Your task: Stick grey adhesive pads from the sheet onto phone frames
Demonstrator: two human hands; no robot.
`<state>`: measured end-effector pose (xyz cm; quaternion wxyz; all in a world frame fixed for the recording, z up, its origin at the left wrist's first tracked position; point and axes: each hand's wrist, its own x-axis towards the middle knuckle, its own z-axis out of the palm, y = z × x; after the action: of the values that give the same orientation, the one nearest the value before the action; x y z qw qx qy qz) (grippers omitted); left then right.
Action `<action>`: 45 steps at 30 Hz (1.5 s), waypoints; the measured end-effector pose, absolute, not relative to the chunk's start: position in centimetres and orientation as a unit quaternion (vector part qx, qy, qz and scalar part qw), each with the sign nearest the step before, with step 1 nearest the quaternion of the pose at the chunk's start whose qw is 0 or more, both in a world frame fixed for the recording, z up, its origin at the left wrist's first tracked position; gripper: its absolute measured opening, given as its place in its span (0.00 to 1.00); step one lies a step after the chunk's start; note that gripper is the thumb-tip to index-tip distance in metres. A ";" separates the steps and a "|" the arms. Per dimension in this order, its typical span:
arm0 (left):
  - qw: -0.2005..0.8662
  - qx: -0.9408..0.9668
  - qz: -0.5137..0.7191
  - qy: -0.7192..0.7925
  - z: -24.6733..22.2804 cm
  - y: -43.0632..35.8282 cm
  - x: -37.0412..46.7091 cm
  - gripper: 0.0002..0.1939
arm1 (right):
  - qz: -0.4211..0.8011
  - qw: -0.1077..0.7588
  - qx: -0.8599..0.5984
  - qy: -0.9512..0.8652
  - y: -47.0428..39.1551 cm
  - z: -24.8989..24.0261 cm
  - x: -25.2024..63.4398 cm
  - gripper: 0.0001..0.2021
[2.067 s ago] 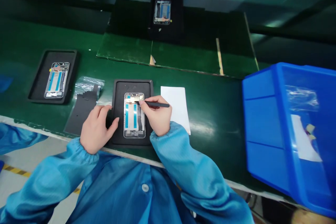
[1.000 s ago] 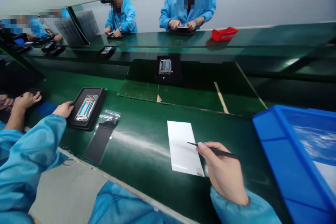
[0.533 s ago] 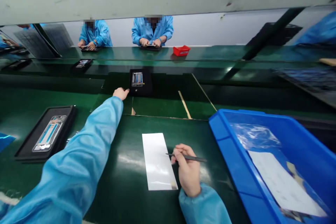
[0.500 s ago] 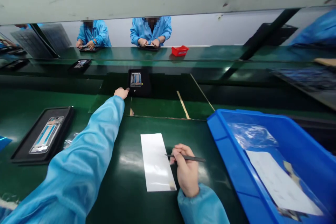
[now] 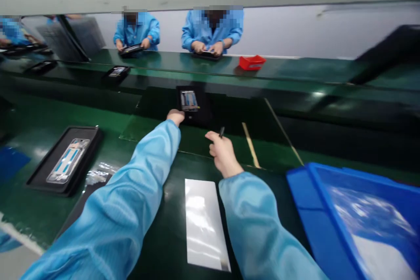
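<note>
- Basically, head view: black tray (image 5: 203,113) with opened phone (image 5: 189,101) in it, just beyond the left fingers. Phone's long axis seems to point away from the person.
- Left hand (image 5: 176,117) is nearer, at the tray's near-left corner; fingertips hidden, can't tell if they grip.
- Right hand (image 5: 225,153): fingers closed round a dark slim tool (image 5: 222,132), index pointing left, just short of the tray's near-right side, apart from it.
- White sheet (image 5: 200,210) on the counter (image 5: 173,223), nearer the body than both hands' fingers.
- Second tray (image 5: 42,177), with another phone (image 5: 68,159), left of the left fingers; blue bin (image 5: 305,210) right of the right ones.
- Co-workers (image 5: 213,35) (image 5: 136,33) beyond.
</note>
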<state>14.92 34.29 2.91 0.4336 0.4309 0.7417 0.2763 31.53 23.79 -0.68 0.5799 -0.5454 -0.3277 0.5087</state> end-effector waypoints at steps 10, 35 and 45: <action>0.660 0.290 0.376 0.582 2.8 31.4 19.5 0.21 | 0.557 0.578 -0.565 -0.191 30.4 1.7 27.8 0.18; 0.667 0.187 0.428 0.580 4.2 -3.2 -0.1 0.23 | 0.682 0.407 -0.515 -0.323 8.0 2.5 30.8 0.17; 0.660 -0.007 0.545 0.517 0.9 -13.5 9.9 0.18 | 0.506 0.596 -0.535 -0.320 8.3 0.5 31.6 0.17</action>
<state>9.94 -13.55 0.90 0.6601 -0.0066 0.5168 0.5451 31.64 8.26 0.45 0.5961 -0.5350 -0.3200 0.5060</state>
